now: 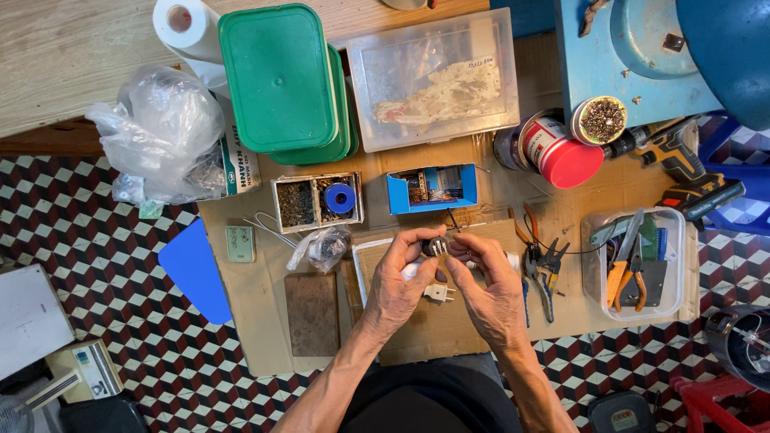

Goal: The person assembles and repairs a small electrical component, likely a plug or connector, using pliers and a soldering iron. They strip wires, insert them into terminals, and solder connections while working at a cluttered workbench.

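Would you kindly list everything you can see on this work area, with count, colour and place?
green lidded tubs: two stacked, green, top centre
clear box: one, transparent, top, right of tubs
paper roll: one, white, top left
plastic bag: one, clear, left
blue carton: one, blue, centre
red-lidded jar: one, right
cordless drill: one, yellow-black, far right
tool tray: one, clear, right, holding pliers
white plug: one, under the hands
small dark part: one, pinched by both hands
left hand, right hand: centre
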A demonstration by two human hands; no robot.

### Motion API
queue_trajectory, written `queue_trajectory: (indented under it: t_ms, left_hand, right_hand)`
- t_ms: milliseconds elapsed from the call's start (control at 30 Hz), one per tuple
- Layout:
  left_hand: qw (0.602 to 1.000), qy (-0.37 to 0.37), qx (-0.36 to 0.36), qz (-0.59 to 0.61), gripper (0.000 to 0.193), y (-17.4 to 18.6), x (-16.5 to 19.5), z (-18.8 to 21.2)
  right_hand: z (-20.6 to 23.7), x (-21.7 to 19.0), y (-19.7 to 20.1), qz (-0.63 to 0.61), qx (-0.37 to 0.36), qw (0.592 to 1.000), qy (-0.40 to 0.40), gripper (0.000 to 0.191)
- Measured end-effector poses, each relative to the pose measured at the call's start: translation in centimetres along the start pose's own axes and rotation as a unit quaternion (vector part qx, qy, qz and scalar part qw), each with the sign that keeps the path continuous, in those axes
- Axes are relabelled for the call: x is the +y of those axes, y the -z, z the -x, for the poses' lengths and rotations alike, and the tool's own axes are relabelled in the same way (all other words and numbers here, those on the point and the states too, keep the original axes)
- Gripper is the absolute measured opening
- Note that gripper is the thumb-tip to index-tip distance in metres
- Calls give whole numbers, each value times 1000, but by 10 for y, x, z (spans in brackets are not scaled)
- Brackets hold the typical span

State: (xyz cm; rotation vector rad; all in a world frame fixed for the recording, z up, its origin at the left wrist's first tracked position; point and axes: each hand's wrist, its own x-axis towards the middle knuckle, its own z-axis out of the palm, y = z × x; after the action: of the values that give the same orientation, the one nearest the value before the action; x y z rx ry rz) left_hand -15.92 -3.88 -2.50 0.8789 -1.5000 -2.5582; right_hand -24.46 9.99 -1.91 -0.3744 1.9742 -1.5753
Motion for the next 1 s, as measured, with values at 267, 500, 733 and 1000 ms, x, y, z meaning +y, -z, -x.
queue_trajectory:
  t_ms: [267,500,733,1000]
  left_hand:
    - [1000,-2,9,-28,32,4,-1,-2]
    - [999,21,22,-26,33,6,-4,-3]
    - [1000,10,23,6,33,9,-13,-5]
    - [1000,-6,13,7,34,10,-14,-6]
  right_hand:
    - [0,7,4,-83,30,995,-43,35]
    - [-2,7,6,-126,73,987,-62,32]
    - [-1,4,5,-121,70,988,-68,34]
    - [-3,-1,4,-139,74,985,-71,31]
